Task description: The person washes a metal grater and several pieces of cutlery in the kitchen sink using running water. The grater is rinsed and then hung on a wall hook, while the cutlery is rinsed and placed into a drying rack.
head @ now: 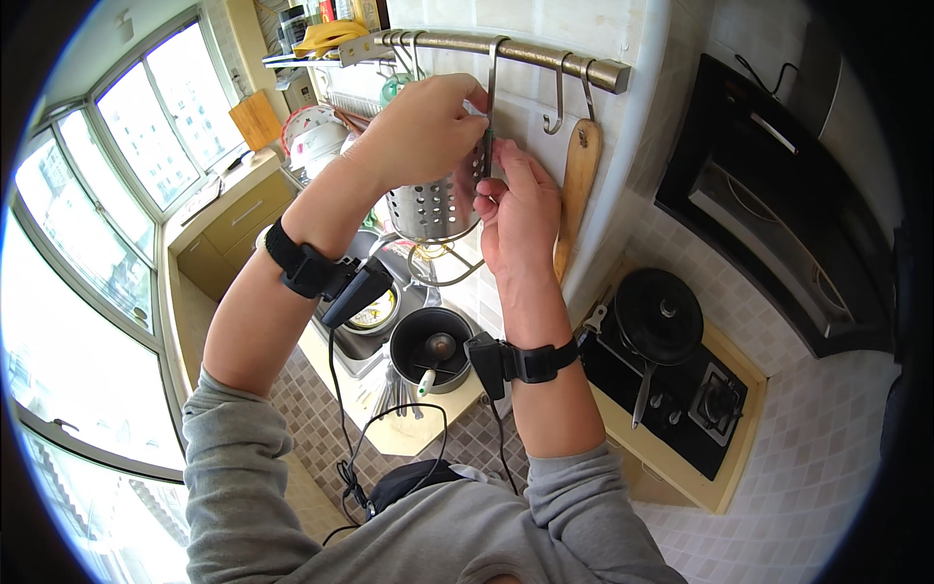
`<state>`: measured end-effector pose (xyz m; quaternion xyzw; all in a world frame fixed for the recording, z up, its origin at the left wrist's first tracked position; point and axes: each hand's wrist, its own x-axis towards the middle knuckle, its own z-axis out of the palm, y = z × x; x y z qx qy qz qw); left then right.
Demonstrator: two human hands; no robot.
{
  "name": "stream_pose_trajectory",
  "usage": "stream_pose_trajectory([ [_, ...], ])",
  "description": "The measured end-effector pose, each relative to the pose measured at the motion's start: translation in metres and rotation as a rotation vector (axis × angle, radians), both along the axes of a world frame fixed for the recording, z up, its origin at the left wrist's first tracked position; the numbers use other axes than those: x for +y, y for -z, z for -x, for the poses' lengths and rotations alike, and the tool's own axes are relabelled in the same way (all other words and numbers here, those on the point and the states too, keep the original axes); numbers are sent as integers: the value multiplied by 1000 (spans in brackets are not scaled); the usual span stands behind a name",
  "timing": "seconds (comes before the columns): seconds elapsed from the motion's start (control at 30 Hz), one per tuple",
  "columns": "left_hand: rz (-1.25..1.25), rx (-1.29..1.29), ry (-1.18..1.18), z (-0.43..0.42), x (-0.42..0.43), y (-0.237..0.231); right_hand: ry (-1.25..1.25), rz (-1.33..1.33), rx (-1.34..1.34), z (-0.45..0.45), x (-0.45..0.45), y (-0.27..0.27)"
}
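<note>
A perforated stainless-steel utensil holder (430, 208) is up against the tiled wall, below a metal hook (494, 73). That hook hangs over a bronze-coloured rail (525, 51). My left hand (430, 131) reaches across the holder's top, thumb and forefinger bent in at its right edge beside the hook's lower end. On the other side, my right hand (522, 204) has its fingertips curled at a dark upright strip on the same edge. My hands hide the holder's rim and the exact grip. Below the holder shows a wire ring frame (445, 281).
A wooden spatula (579, 175) and an unused hook (556, 102) hang to the right. Below, a dark pot (430, 350) holds a ladle, with cutlery (394, 394) alongside. A lidded pan (659, 314) sits on the gas hob (657, 387), under a range hood (781, 204). Cables (350, 438) trail from my wrist straps.
</note>
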<state>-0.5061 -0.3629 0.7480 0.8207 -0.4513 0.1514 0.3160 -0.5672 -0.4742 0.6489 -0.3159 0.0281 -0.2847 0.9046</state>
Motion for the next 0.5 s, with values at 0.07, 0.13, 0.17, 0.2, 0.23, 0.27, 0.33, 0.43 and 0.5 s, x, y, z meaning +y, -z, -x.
stream_pose_trajectory([
  [0.07, 0, -8, -9, 2, 0, 0, -31, 4, 0, 0, -1, 0],
  [0.13, -13, 23, -29, 6, 0, 1, -45, 9, 2, -1, -2, 1],
  [0.17, -20, 37, -43, 7, 0, 1, -47, 11, 3, -2, -2, 1],
  [0.2, -13, 26, -54, 8, -1, 1, -45, 4, 20, -3, -2, 1],
  [0.23, -6, 15, -65, 10, -1, 2, -46, 32, 3, -3, -2, 2],
  [0.27, -1, 6, -74, 10, -3, 2, -40, 51, 2, -3, -2, 2],
  [0.33, -8, -39, -113, 11, -5, 3, -11, 94, -11, -3, -2, 3],
  [0.43, -23, -47, -158, 11, -7, 4, 60, 179, -45, -3, -1, 4],
  [0.5, -38, -57, -177, 11, -8, 5, 114, 245, -59, -2, 0, 5],
])
